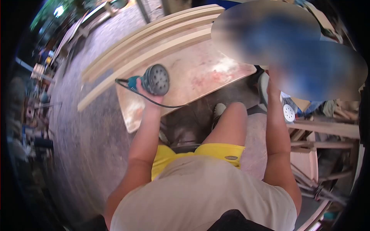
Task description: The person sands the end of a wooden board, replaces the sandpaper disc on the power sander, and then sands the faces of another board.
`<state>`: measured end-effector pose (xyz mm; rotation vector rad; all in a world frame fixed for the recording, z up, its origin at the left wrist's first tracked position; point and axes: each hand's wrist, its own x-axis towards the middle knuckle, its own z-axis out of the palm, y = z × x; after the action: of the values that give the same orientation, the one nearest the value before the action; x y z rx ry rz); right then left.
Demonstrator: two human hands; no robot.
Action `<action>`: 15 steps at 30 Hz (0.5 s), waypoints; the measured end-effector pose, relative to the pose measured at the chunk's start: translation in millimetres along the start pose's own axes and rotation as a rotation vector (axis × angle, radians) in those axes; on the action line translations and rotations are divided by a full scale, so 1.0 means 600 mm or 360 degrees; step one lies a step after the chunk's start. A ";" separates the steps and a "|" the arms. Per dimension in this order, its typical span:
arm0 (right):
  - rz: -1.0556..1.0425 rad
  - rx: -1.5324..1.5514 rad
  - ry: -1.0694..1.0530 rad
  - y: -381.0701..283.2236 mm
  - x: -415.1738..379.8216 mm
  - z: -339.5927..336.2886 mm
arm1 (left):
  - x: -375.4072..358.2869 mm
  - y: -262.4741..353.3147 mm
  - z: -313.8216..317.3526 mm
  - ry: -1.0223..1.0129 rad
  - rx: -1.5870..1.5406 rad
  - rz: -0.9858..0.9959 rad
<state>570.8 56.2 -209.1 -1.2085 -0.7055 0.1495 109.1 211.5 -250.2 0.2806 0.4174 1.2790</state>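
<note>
My left hand (143,91) is wrapped round the teal body of a random orbital sander (156,80). The sander is tilted so that its round dark pad with several holes faces away from the hand, and its black cord (167,106) trails over the edge of a low worktable (185,69). My right hand (272,77) reaches out at the right, beside a rounded grey-white object (263,89). A blurred patch covers part of this hand, so its fingers and anything in them are hidden.
Several long wooden strips (154,44) lie along the worktable's far side. A white disc with holes (288,113) is at the right, above stacked timber (327,129). My bent leg (229,123) is close to the table's near edge. Cluttered tools line the far left.
</note>
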 end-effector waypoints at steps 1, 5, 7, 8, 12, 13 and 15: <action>-0.0059 -0.0020 -0.0100 -0.046 -0.039 0.061 | -0.011 -0.003 0.002 0.0148 -0.0055 0.0066; -0.0962 -0.0211 -0.0469 -0.170 -0.191 0.239 | -0.079 -0.007 0.019 0.0137 -0.0266 0.0066; -0.1099 -0.0214 -0.0758 -0.203 -0.291 0.297 | -0.112 -0.009 0.020 0.0175 -0.0354 0.0037; -0.1423 -0.0254 -0.1017 -0.191 -0.321 0.320 | -0.122 -0.008 0.017 0.0010 -0.0419 0.0003; -0.1508 -0.0685 -0.1532 -0.171 -0.407 0.344 | -0.139 -0.002 -0.025 -0.0282 -0.0550 0.0042; -0.1458 -0.0686 -0.1562 -0.174 -0.412 0.346 | -0.143 0.003 -0.026 -0.0346 -0.0558 0.0068; -0.1422 -0.0633 -0.1690 -0.192 -0.424 0.348 | -0.155 0.008 -0.044 -0.0263 -0.0458 0.0127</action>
<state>223.6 62.5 -176.8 -1.0137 -2.2204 -0.1279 71.8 122.3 -258.4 0.1589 0.0793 1.3639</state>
